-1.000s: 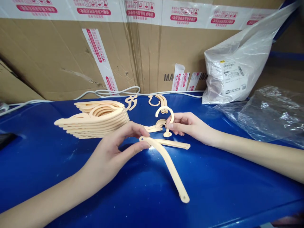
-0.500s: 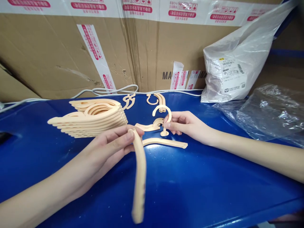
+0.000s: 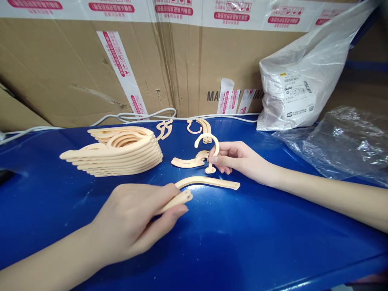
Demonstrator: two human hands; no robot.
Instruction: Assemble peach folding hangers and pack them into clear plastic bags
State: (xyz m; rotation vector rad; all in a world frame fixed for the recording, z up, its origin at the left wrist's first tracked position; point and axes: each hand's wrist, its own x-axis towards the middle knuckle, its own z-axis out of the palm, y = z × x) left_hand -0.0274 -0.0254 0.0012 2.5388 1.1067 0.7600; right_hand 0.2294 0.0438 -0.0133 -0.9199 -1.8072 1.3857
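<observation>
My left hand (image 3: 142, 218) is closed round a beige hanger arm (image 3: 177, 201); only its holed end sticks out past the thumb, the rest being hidden in the palm. My right hand (image 3: 233, 158) pinches a beige hanger hook (image 3: 216, 142) upright, its curve on top and its round foot pointing down. Between the hands a loose curved hanger arm (image 3: 209, 180) lies on the blue table. Behind it rests another hanger piece (image 3: 188, 162), partly overlapped by the hook. A stack of beige hangers (image 3: 127, 157) sits beyond my left hand.
Further hanger parts (image 3: 165, 129) and a group with a hook (image 3: 206, 131) lie at the back of the blue table (image 3: 242, 242). White cable (image 3: 145, 115) runs along a large cardboard box (image 3: 194, 60). A white plastic bag (image 3: 291, 89) and clear plastic wrap (image 3: 339, 141) stand at right.
My left hand has come down and nearer and turned over. The hanger arm in it, which hung toward me, now has its holed end pointing right toward the hook. My right hand stays put.
</observation>
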